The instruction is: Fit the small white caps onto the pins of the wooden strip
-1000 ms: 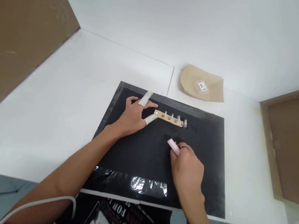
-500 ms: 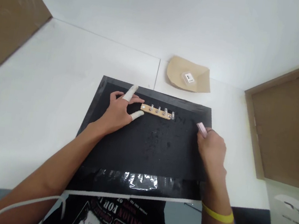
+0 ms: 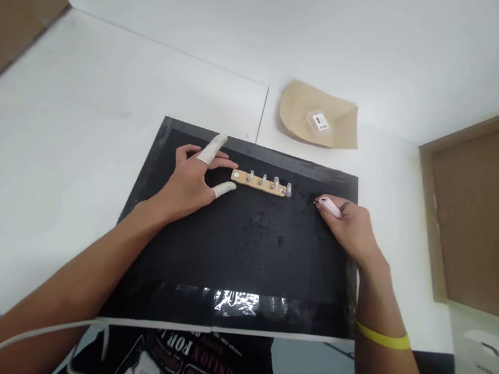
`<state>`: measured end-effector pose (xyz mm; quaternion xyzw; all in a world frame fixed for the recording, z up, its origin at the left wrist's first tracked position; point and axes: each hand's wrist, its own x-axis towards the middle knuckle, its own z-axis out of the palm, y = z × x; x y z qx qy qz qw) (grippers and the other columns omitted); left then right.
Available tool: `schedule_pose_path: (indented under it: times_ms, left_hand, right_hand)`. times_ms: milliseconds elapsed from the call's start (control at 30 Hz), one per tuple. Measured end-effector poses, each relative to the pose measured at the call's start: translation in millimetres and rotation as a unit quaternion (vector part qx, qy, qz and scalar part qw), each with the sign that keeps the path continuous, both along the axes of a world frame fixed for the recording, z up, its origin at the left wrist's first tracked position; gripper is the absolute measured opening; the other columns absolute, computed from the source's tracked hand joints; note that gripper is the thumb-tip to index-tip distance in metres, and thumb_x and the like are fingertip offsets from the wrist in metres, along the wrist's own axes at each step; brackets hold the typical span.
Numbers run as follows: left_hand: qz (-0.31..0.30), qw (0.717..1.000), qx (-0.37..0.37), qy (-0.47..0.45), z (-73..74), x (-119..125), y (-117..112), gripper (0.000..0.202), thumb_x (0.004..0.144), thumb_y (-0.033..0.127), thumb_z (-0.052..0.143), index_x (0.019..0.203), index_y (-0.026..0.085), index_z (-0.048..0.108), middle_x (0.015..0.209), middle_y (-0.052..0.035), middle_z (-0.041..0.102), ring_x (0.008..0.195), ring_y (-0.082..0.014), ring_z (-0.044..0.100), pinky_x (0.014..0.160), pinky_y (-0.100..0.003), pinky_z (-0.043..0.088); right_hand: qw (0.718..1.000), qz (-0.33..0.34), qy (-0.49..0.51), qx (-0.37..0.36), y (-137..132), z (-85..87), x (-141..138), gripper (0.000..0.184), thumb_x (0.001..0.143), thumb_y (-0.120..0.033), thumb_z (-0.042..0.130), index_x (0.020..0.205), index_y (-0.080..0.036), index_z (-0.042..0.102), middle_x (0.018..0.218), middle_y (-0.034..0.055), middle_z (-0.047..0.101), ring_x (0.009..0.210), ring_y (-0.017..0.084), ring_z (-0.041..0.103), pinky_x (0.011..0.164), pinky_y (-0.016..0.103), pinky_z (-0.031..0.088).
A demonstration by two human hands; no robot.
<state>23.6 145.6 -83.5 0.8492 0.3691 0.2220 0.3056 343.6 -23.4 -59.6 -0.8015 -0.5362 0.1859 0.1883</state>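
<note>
A small tan strip (image 3: 259, 182) with several little metal and clear pegs standing on it lies at the back of a black mat (image 3: 241, 248). My left hand (image 3: 195, 179) rests flat on the mat at the strip's left end, fingers spread, with white finger cots on the thumb and index finger; the thumb tip touches the strip. My right hand (image 3: 350, 226) lies on the mat to the right of the strip, fingers closed round a small pink tool (image 3: 329, 206) whose tip points left toward the strip.
The mat sits on a white table (image 3: 74, 144). A tan paper piece (image 3: 299, 129) holding a small clear packet (image 3: 318, 121) lies behind the mat. Brown boards stand at the far left (image 3: 6, 4) and right (image 3: 492, 209). A white cable (image 3: 33, 336) runs by my left arm.
My right hand carried the pink tool from the mat's middle out to the right, then lowered it onto the mat, tip pointing left. My left hand stayed at the strip.
</note>
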Motion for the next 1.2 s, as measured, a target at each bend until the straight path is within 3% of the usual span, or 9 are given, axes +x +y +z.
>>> schedule_pose_path:
  times_ms: [133,333,733,1200]
  left_hand:
    - [-0.001,1.000,0.008,-0.003,0.1,0,-1,0.079,0.092,0.034,0.076,0.160,0.026,0.037,0.123,-0.0081,0.080,0.134,-0.0292,0.064,0.123,-0.057,0.028]
    - [-0.001,1.000,0.017,-0.003,2.7,0,-2,0.096,0.091,0.034,0.078,0.167,0.028,0.020,0.124,-0.0072,0.080,0.133,-0.0297,0.066,0.122,-0.056,0.028]
    - [0.000,0.999,0.034,0.000,-1.4,0,-1,0.091,0.093,0.034,0.075,0.166,0.027,0.022,0.118,-0.0060,0.081,0.130,-0.0281,0.068,0.121,-0.054,0.028]
    - [0.001,1.000,-0.005,-0.016,2.9,-4,0,0.092,0.090,0.036,0.078,0.166,0.030,0.027,0.130,-0.0072,0.077,0.141,-0.0290,0.061,0.127,-0.056,0.027]
  right_hand:
    - [0.999,0.009,0.035,-0.001,12,1.8,5,0.032,0.094,-0.047,0.066,0.103,-0.021,0.083,0.109,0.0039,0.082,0.101,0.026,0.076,0.088,0.033,0.056]
    - [0.999,0.009,0.047,-0.009,26,4.2,1,0.031,0.092,-0.047,0.069,0.104,-0.023,0.083,0.107,0.0044,0.083,0.100,0.026,0.076,0.086,0.034,0.056]
    - [0.998,0.018,0.059,-0.007,29,2.3,2,0.031,0.090,-0.048,0.070,0.106,-0.025,0.083,0.108,0.0044,0.083,0.102,0.027,0.076,0.090,0.039,0.054]
    - [0.995,-0.006,0.096,-0.009,23,2.2,2,0.033,0.086,-0.047,0.076,0.110,-0.026,0.083,0.115,0.0041,0.081,0.110,0.029,0.074,0.100,0.043,0.054]
